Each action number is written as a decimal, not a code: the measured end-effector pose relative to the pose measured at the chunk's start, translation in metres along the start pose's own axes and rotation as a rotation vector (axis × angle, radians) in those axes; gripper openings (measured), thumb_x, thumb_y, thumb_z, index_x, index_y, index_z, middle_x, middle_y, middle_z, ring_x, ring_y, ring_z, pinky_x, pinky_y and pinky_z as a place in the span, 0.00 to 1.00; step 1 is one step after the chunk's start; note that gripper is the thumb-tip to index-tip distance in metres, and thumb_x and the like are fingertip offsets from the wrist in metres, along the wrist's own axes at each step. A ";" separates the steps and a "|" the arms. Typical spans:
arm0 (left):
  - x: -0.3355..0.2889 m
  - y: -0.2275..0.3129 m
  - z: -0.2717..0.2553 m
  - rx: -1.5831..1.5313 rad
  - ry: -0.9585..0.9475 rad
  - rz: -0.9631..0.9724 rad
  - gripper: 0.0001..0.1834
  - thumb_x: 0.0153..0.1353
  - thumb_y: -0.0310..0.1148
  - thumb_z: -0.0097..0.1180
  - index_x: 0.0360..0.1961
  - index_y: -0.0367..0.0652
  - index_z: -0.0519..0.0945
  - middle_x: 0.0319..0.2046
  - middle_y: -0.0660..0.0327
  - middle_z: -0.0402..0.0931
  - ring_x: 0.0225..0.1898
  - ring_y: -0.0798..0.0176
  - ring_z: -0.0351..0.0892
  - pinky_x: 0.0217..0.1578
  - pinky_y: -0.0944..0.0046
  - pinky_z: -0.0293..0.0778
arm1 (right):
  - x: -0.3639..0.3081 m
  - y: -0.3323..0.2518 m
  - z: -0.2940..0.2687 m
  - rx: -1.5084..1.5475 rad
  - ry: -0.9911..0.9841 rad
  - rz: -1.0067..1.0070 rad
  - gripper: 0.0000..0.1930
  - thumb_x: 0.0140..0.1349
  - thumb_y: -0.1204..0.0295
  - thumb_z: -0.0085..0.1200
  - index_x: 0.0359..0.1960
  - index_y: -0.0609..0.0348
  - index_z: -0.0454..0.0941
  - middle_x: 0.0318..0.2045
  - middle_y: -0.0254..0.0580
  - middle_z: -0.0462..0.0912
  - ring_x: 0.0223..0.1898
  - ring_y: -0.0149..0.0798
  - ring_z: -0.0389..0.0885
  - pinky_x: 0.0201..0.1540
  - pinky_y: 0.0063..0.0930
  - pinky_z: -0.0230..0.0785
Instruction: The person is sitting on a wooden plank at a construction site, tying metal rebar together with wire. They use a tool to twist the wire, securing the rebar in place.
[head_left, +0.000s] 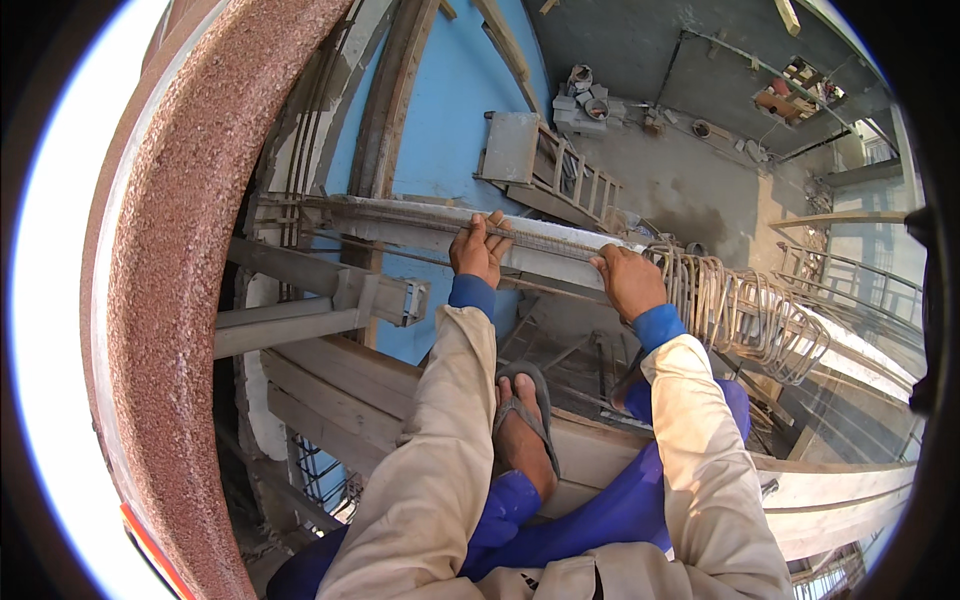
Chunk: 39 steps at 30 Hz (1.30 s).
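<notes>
Running between the hands [478, 256] [635, 285], both gripping it, a rebar [550, 242] follows the pale beam [545, 265].

Beige sleeves [425, 420], blue cuffs [472, 293], blue-violet trousers [590, 525]

Left hand [478, 256], right hand [634, 283] — both forward, curled

On the left, a rough reddish wall [175, 250] is seen. Farther off, a blue surface [450, 130] is bordered by long timber [405, 90]. Grey blocks [578, 115] are heaped beside a dark grey wall [620, 50]; nearer, a ladder-like wooden frame [579, 179] is seen. Pale boards [840, 500] are laid across the near right.
</notes>
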<state>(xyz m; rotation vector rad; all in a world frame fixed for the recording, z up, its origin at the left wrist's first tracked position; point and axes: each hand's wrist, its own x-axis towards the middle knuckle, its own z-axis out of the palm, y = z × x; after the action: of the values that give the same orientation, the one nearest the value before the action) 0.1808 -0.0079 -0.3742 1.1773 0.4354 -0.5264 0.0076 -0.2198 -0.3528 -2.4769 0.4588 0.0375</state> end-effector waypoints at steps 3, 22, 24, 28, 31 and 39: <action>0.011 0.001 0.009 0.053 0.051 -0.004 0.21 0.79 0.41 0.55 0.63 0.35 0.74 0.58 0.51 0.82 0.59 0.49 0.83 0.61 0.43 0.81 | 0.012 0.007 -0.003 -0.018 -0.131 0.019 0.19 0.78 0.55 0.48 0.44 0.59 0.81 0.34 0.60 0.88 0.40 0.64 0.87 0.45 0.59 0.77; 0.060 0.036 0.004 0.366 0.302 0.079 0.21 0.69 0.42 0.70 0.42 0.29 0.86 0.38 0.50 0.89 0.30 0.59 0.88 0.26 0.68 0.84 | 0.099 0.013 0.008 0.305 -0.644 0.009 0.26 0.80 0.50 0.44 0.46 0.57 0.89 0.41 0.56 0.89 0.47 0.57 0.87 0.55 0.49 0.75; 0.064 0.041 0.007 0.435 0.317 0.059 0.20 0.69 0.41 0.69 0.40 0.29 0.86 0.38 0.50 0.89 0.30 0.62 0.87 0.26 0.69 0.84 | 0.105 0.012 0.006 0.298 -0.693 0.064 0.26 0.80 0.50 0.44 0.46 0.58 0.89 0.42 0.56 0.89 0.48 0.58 0.87 0.56 0.50 0.75; 0.071 0.049 0.004 0.423 0.292 -0.001 0.18 0.70 0.39 0.69 0.40 0.30 0.86 0.38 0.51 0.89 0.31 0.65 0.86 0.27 0.70 0.84 | 0.105 0.001 0.009 0.214 -0.608 0.030 0.26 0.80 0.51 0.45 0.46 0.60 0.88 0.42 0.59 0.88 0.48 0.61 0.86 0.56 0.52 0.74; 0.074 0.050 0.000 0.362 0.304 0.034 0.21 0.71 0.42 0.68 0.38 0.28 0.86 0.37 0.50 0.89 0.27 0.63 0.86 0.24 0.69 0.82 | 0.100 -0.006 0.013 0.213 -0.536 0.007 0.26 0.80 0.51 0.44 0.47 0.63 0.87 0.44 0.62 0.87 0.49 0.64 0.85 0.56 0.53 0.74; 0.077 0.054 0.003 0.647 0.347 0.109 0.27 0.71 0.50 0.66 0.28 0.32 0.89 0.25 0.53 0.88 0.18 0.66 0.81 0.18 0.67 0.76 | 0.119 0.002 0.013 0.352 -0.675 0.043 0.28 0.80 0.47 0.45 0.40 0.57 0.88 0.34 0.54 0.86 0.38 0.49 0.82 0.48 0.47 0.73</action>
<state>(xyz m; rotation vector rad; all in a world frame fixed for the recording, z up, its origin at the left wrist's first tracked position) 0.2747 -0.0072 -0.3777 1.9204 0.5095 -0.3738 0.1192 -0.2517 -0.3801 -1.9523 0.1985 0.7210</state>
